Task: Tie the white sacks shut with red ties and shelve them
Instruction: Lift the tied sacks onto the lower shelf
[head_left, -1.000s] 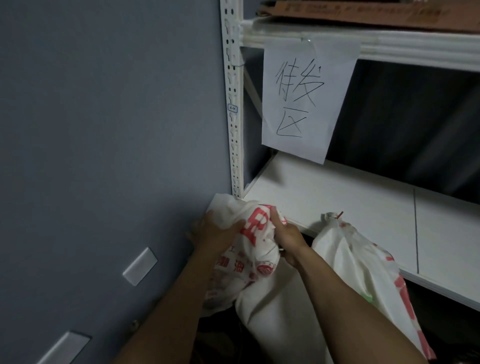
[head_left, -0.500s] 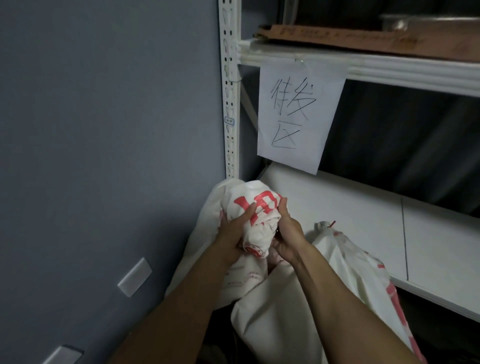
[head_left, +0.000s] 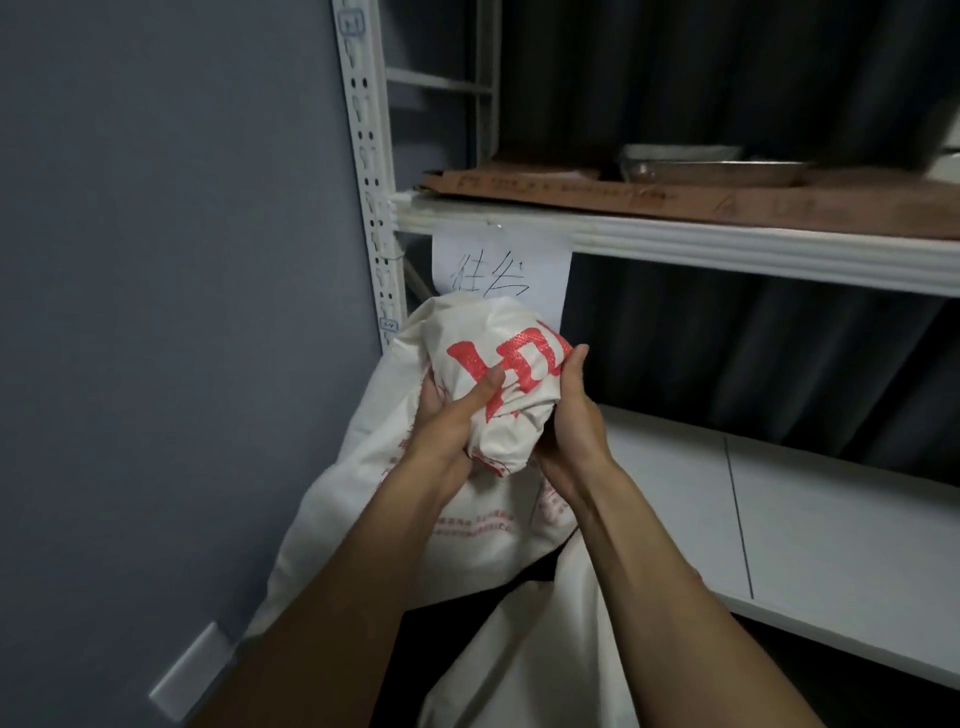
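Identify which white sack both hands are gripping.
The upper sack with large red lettering, bunched between left hand and right hand; the other sack lies lower, beneath the forearms.

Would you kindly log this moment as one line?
left hand, right hand: hold white woven red-printed sack | before white shelf | second white sack below
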